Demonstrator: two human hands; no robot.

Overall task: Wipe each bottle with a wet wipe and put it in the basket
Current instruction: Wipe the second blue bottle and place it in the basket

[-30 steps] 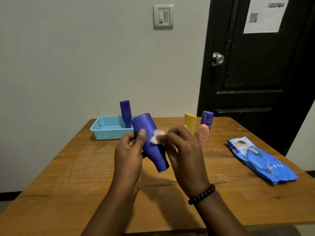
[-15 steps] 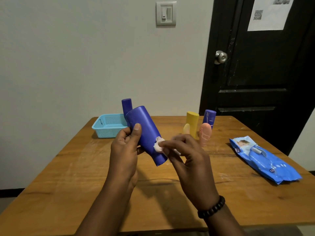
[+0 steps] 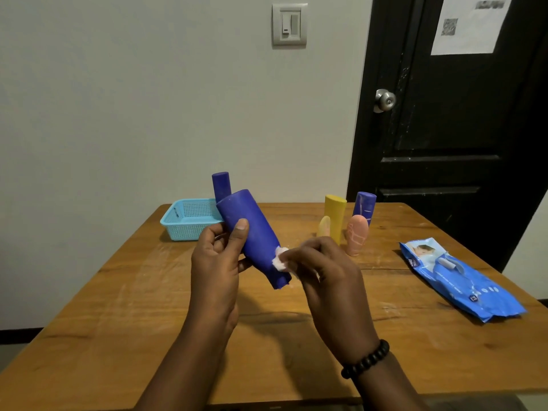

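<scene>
Head view: left hand (image 3: 216,262) clamped round blue bottle (image 3: 252,235), tilted above the worktop (image 3: 148,292); right hand (image 3: 323,271) pinching wet wipe (image 3: 280,261) against, seemingly, its lower end. Best rotated while rubbing, then dropped into far-left basket (image 3: 189,219).

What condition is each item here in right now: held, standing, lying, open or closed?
Large blue bottle: tilted, held by left hand.
Wet wipe: pinched by right hand, against the bottle.
Basket: holds one upright blue bottle.
Yellow bottle: standing.
Wipes pack: lying flat.
Door: closed.
</scene>
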